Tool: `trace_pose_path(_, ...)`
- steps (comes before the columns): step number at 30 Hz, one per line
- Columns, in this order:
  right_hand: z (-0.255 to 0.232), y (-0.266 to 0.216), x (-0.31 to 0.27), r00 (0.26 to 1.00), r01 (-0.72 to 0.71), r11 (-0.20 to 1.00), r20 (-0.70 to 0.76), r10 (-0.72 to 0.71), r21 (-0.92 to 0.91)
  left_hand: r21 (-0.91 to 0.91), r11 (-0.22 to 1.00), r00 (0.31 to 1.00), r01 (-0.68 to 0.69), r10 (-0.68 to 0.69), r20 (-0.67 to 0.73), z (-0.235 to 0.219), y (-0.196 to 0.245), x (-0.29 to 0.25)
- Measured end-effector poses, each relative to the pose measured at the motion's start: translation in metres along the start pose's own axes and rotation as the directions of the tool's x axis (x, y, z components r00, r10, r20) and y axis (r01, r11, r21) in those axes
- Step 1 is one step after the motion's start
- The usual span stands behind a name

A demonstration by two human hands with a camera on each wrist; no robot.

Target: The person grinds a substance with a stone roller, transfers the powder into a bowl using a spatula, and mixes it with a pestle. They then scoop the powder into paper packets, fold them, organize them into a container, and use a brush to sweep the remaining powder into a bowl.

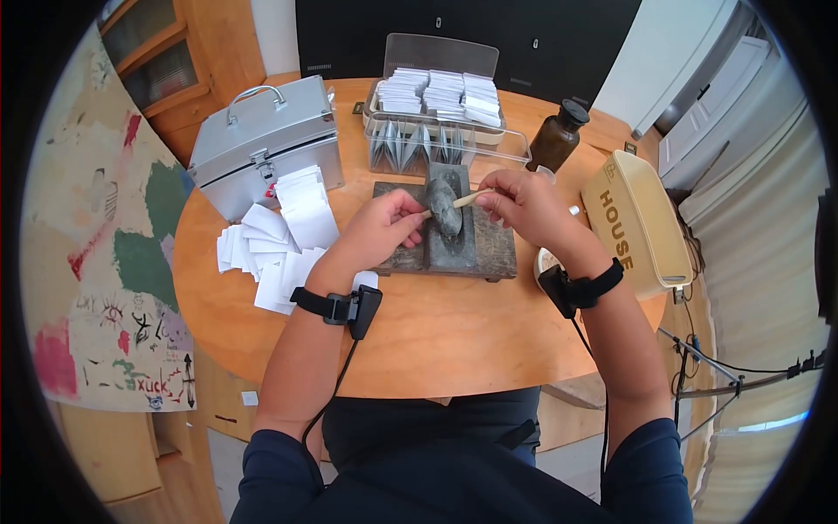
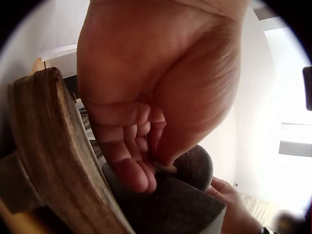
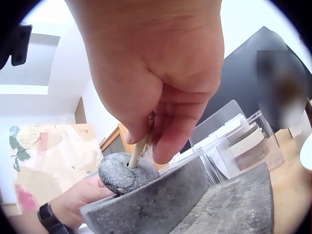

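Note:
A rounded grey stone wheel (image 1: 444, 208) (image 3: 122, 175) stands on edge in a long dark stone trough (image 1: 454, 253) (image 3: 146, 209), which rests across a low wooden stand (image 1: 496, 249) (image 2: 48, 146). A pale wooden rod (image 1: 467, 200) (image 3: 139, 156) sticks out of the wheel's middle. My right hand (image 1: 528, 205) (image 3: 156, 73) pinches the rod's right end between thumb and fingers. On the other side, my left hand (image 1: 375, 229) (image 2: 156, 87) pinches the short left end (image 2: 168, 169), its other fingers curled loosely. The trough's inside is mostly hidden by the wheel.
White paper packets (image 1: 301, 210) lie left, beside a silver case (image 1: 262, 140). Behind the trough stand clear bins (image 1: 380, 148) with packets. To the right are a brown bottle (image 1: 556, 140), a cream HOUSE box (image 1: 633, 227) and a dish (image 1: 543, 262), partly behind my right wrist.

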State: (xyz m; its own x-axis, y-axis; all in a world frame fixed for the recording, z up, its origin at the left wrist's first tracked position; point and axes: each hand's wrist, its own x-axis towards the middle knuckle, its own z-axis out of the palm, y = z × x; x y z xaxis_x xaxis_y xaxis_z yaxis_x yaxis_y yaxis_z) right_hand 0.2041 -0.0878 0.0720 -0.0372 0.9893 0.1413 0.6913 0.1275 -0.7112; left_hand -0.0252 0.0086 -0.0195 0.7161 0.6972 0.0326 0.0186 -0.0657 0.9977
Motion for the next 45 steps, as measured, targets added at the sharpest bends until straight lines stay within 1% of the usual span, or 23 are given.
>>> trace_pose_path(2, 0.0, 0.003, 0.001, 1.0, 0.004, 0.997, 0.0, -0.004, -0.074, 0.003, 1.0, 1.0, -0.005, 0.005, 0.002, 0.0, 0.0, 0.0)
trace_pose_path(6, 0.004, 0.011, 0.001, 1.0, -0.017, 0.999, -0.007, 0.017, -0.041, 0.016, 1.0, 1.0, -0.011, 0.012, -0.019, 0.002, 0.002, 0.0)
trace_pose_path(7, 0.008, 0.016, 0.001, 0.998, -0.056, 0.993, -0.017, 0.058, 0.104, 0.019, 1.0, 1.0, -0.011, 0.011, -0.016, 0.003, 0.002, -0.001)
trace_pose_path(8, 0.01, 0.018, 0.002, 0.995, -0.09, 0.965, -0.023, 0.099, 0.247, 0.02, 1.0, 0.999, -0.018, 0.018, -0.046, 0.004, 0.002, 0.0)
trace_pose_path(9, 0.008, 0.017, 0.003, 0.995, -0.086, 0.964, -0.029, 0.096, 0.25, 0.023, 0.999, 0.997, -0.026, 0.027, -0.076, 0.005, 0.006, 0.0)
trace_pose_path(10, 0.007, 0.015, 0.003, 0.992, -0.1, 0.948, -0.048, 0.119, 0.302, 0.029, 0.999, 0.997, -0.026, 0.028, -0.073, 0.006, 0.01, 0.001)
trace_pose_path(11, 0.005, 0.014, 0.003, 0.987, -0.113, 0.928, -0.063, 0.145, 0.354, -0.011, 0.998, 0.991, -0.059, 0.057, -0.125, 0.007, 0.016, 0.002)
trace_pose_path(12, 0.004, 0.013, 0.003, 0.987, -0.116, 0.926, -0.064, 0.148, 0.359, -0.052, 0.995, 0.981, -0.09, 0.08, -0.178, 0.009, 0.02, 0.003)
trace_pose_path(13, 0.003, 0.011, 0.004, 0.986, -0.115, 0.939, -0.079, 0.148, 0.324, -0.05, 0.995, 0.981, -0.085, 0.075, -0.176, 0.008, 0.02, 0.005)
trace_pose_path(15, 0.004, 0.011, 0.004, 0.985, -0.111, 0.95, -0.096, 0.145, 0.292, 0.033, 0.994, 0.976, -0.106, 0.11, -0.186, 0.006, 0.024, 0.011)
trace_pose_path(18, 0.006, 0.015, 0.004, 0.984, -0.075, 0.957, -0.136, 0.116, 0.279, 0.101, 0.991, 0.982, -0.082, 0.098, -0.164, 0.005, 0.033, 0.014)
trace_pose_path(20, 0.007, 0.023, 0.001, 0.977, -0.14, 0.922, -0.103, 0.189, 0.36, 0.147, 0.985, 0.983, -0.088, 0.11, -0.15, 0.007, 0.041, 0.016)
trace_pose_path(21, 0.009, 0.026, 0.0, 0.976, -0.139, 0.92, -0.107, 0.19, 0.367, 0.185, 0.978, 0.983, -0.098, 0.125, -0.138, 0.008, 0.045, 0.017)
trace_pose_path(23, 0.011, 0.03, -0.005, 0.968, -0.164, 0.85, -0.086, 0.237, 0.5, 0.23, 0.968, 0.981, -0.103, 0.138, -0.139, 0.01, 0.051, 0.02)
trace_pose_path(24, 0.01, 0.031, -0.006, 0.967, -0.162, 0.848, -0.09, 0.238, 0.505, 0.269, 0.957, 0.977, -0.112, 0.155, -0.144, 0.011, 0.053, 0.021)
trace_pose_path(26, 0.01, 0.031, -0.007, 0.962, -0.195, 0.801, -0.048, 0.268, 0.565, 0.315, 0.939, 0.972, -0.136, 0.187, -0.14, 0.013, 0.055, 0.023)
trace_pose_path(27, 0.01, 0.029, -0.008, 0.961, -0.194, 0.799, -0.052, 0.27, 0.569, 0.354, 0.922, 0.966, -0.155, 0.216, -0.139, 0.014, 0.055, 0.024)
trace_pose_path(31, 0.011, 0.024, -0.008, 0.956, -0.232, 0.807, -0.027, 0.293, 0.543, 0.391, 0.903, 0.957, -0.178, 0.251, -0.146, 0.015, 0.049, 0.025)
trace_pose_path(33, 0.012, 0.024, -0.008, 0.955, -0.239, 0.807, -0.019, 0.295, 0.54, 0.385, 0.913, 0.964, -0.133, 0.209, -0.164, 0.015, 0.049, 0.022)
trace_pose_path(37, 0.016, 0.029, -0.007, 0.953, -0.235, 0.799, -0.031, 0.302, 0.553, 0.353, 0.927, 0.963, -0.128, 0.201, -0.178, 0.013, 0.039, 0.025)
trace_pose_path(39, 0.017, 0.031, -0.005, 0.952, -0.234, 0.797, -0.033, 0.303, 0.556, 0.313, 0.945, 0.969, -0.089, 0.155, -0.194, 0.015, 0.039, 0.025)
trace_pose_path(43, 0.019, 0.034, -0.004, 0.957, -0.218, 0.818, -0.048, 0.286, 0.532, 0.336, 0.94, 0.968, -0.063, 0.14, -0.208, 0.016, 0.035, 0.027)
trace_pose_path(45, 0.021, 0.034, -0.003, 0.959, -0.202, 0.821, -0.062, 0.276, 0.533, 0.337, 0.941, 0.971, -0.031, 0.108, -0.212, 0.015, 0.03, 0.028)
